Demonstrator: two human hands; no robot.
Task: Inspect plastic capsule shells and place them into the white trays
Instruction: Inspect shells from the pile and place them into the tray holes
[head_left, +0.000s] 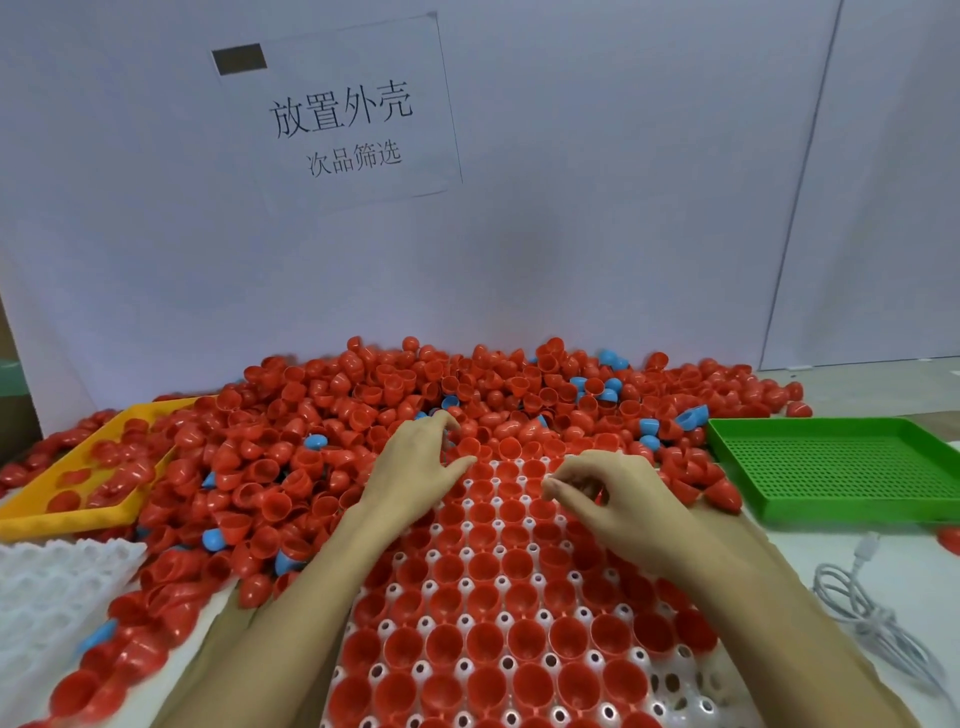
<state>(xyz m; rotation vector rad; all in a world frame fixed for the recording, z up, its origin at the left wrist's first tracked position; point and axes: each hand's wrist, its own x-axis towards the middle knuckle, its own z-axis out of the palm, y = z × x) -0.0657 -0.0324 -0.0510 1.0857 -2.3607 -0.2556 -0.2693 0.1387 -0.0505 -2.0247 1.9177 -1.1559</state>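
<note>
Head view: left hand (415, 457) grip apart at white tray (670, 680) far edge; right hand (618, 493) grip unclear.

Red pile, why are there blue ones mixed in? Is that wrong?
It does look odd. A few blue shells lie scattered through the heap of red shells, while the white tray holds only red ones. Red shells also spill into the yellow tray. The green tray holds none.
</note>
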